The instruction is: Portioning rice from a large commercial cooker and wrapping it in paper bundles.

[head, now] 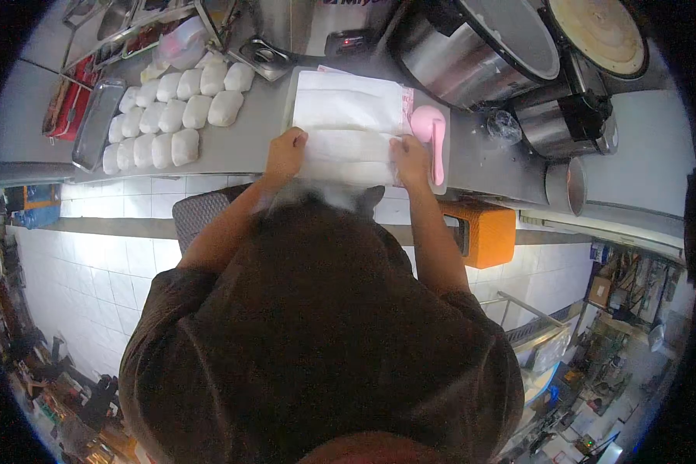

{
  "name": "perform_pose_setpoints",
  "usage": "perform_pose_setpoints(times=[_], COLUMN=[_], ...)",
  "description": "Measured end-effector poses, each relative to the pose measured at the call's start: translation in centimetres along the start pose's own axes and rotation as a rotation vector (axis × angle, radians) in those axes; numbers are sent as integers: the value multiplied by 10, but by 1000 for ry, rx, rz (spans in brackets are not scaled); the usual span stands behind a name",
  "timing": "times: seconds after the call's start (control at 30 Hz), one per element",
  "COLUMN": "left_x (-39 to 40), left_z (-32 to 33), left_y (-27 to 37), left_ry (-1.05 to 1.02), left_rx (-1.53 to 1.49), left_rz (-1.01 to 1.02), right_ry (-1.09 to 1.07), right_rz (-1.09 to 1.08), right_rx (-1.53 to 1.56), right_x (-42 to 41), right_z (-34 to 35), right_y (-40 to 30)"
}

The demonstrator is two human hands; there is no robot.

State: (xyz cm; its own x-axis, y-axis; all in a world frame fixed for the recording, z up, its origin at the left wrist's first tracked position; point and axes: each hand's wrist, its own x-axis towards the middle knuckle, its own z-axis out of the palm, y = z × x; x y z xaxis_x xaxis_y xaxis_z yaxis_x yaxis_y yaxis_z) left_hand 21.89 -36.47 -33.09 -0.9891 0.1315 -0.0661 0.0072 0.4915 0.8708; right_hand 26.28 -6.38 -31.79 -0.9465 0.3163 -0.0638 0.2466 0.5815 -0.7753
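A white paper sheet (348, 107) lies on a pale board (446, 142) in front of me, with a crosswise fold or crease near its middle. My left hand (286, 153) pinches the paper's left edge, thumb against curled fingers. On the opposite edge, my right hand (412, 159) grips the paper the same way. Whether anything lies beneath the folded part is hidden. Pink-printed wrapping (407, 103) shows under the sheet's right side. Just beyond my right hand rests a pink ladle-like scoop (432, 130) with its handle towards me.
Several white wrapped packets (173, 116) stand in rows on the steel counter (243, 148) at left, beside a metal tray (97, 124). A large open cooker (470, 58) and a smaller one (562, 122) stand at right. An orange stool (490, 235) is below the counter.
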Motion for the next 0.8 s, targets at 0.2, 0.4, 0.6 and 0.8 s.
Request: perform_pose_setpoints(times=[0.2, 0.4, 0.6, 0.8], left_x=[9, 44, 117, 146], left_z=[4, 7, 20, 7], left_y=[-5, -1, 29, 18], left_ry=[3, 16, 98, -300], left_rx=[258, 464, 858, 959], left_rz=[-18, 10, 411, 77], right_ry=[160, 31, -181, -176], right_rz=[-55, -800, -639, -747], right_rx=[-145, -194, -610, -550], right_x=[-9, -52, -60, -34], right_z=[18, 39, 43, 37], right_y=[1, -9, -17, -17])
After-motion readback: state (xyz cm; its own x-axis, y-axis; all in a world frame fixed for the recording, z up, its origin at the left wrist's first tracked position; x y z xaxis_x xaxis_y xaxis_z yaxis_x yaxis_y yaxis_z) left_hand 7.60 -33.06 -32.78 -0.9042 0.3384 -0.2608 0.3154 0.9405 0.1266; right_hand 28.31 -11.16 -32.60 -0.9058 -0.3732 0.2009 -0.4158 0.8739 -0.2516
